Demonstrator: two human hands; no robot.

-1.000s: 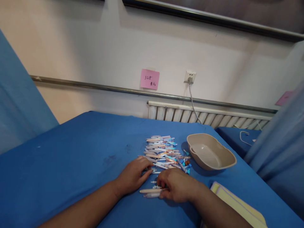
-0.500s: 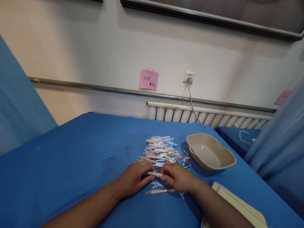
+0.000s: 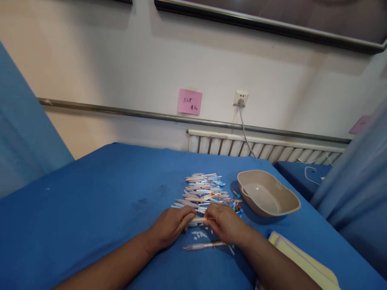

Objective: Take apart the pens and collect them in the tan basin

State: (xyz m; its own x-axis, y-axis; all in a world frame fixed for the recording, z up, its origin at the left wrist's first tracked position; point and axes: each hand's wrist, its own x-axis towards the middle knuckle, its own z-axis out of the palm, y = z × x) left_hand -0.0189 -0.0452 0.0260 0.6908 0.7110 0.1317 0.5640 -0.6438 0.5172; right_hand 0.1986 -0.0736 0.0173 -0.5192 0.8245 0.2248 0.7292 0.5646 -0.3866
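Note:
Between my two hands a pale pen barrel (image 3: 198,220) lies level, just in front of a pile of pens (image 3: 204,188). My left hand (image 3: 173,226) is closed on its left end, thumb and fingers pinching. The fingers of my right hand (image 3: 226,224) grip the right end, hiding its tip. Below them, a translucent pen (image 3: 204,246) rests on the blue cloth, partly beneath my right wrist. Small white pieces (image 3: 198,235) are scattered between that pen and my hands. Small blue and brown parts (image 3: 237,208) lie beyond my right hand.
A beige basin (image 3: 253,204) stands to the right of the pens. Folded yellow cloth (image 3: 302,259) lies by my right forearm. The blue-covered surface (image 3: 90,209) extends left; a radiator (image 3: 217,145) and wall are behind. Blue curtains (image 3: 27,121) hang at both sides.
My left hand has turned inward, its thumb now along the pen barrel. My right hand has shifted slightly up, and the translucent pen on the cloth has moved slightly.

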